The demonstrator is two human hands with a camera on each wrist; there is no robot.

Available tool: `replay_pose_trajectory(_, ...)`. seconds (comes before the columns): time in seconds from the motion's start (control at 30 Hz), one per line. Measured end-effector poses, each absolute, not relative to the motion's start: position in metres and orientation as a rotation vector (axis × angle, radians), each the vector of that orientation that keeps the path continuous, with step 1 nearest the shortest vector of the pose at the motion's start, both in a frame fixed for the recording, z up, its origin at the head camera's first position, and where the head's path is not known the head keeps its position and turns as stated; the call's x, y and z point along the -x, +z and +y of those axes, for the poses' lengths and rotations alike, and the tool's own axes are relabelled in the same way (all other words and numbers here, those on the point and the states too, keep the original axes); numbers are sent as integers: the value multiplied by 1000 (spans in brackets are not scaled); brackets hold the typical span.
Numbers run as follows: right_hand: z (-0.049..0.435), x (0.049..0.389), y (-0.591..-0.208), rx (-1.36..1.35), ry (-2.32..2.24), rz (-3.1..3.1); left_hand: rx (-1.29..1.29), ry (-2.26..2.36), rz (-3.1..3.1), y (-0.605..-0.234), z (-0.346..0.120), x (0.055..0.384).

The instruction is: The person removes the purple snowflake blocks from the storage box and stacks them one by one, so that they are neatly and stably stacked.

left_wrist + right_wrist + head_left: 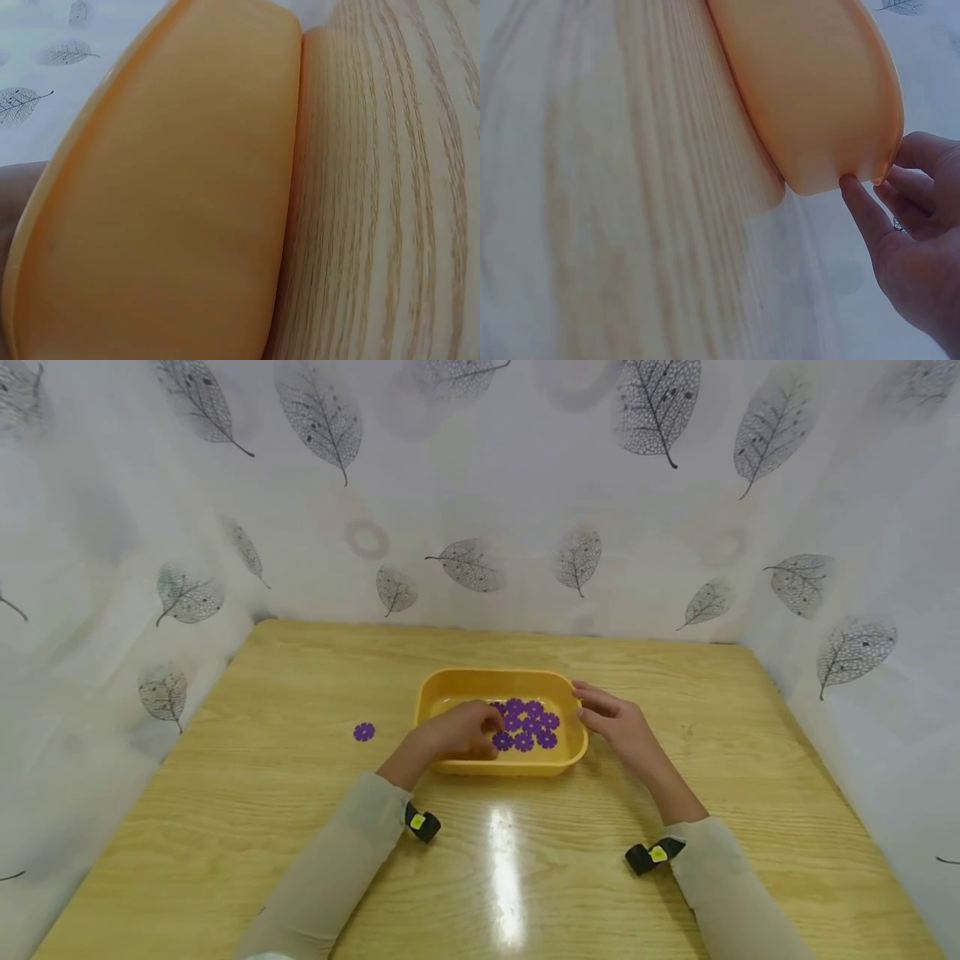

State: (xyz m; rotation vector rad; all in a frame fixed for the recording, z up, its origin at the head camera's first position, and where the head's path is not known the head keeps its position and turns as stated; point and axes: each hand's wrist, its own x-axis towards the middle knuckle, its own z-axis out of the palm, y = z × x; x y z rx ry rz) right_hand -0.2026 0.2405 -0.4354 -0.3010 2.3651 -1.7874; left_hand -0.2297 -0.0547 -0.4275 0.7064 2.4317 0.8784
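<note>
A yellow plastic tray (517,769) sits on the wooden table with several purple flower-shaped pieces (531,725) spread over the right part of its floor. Reaching over the near left side, my left hand (467,731) is inside it, fingers bent beside the nearest pieces; I cannot tell whether they hold one. My right hand (618,727) grips the right end: in the right wrist view, fingers bend at the rim of the tray (817,90) and one fingertip (847,181) presses the outer wall. In the left wrist view, the tray's side (165,180) hides most of the left hand.
One purple flower-shaped piece (363,732) lies on the table left of the tray. A light curtain with leaf prints (472,566) stands along the back and both sides of the table (420,877).
</note>
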Motion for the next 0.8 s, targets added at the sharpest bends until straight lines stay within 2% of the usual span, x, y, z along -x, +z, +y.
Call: replay_pose_trajectory(0.8,240,203,-434,266,-1773,2362,-738,937,2402,-427,-53,229)
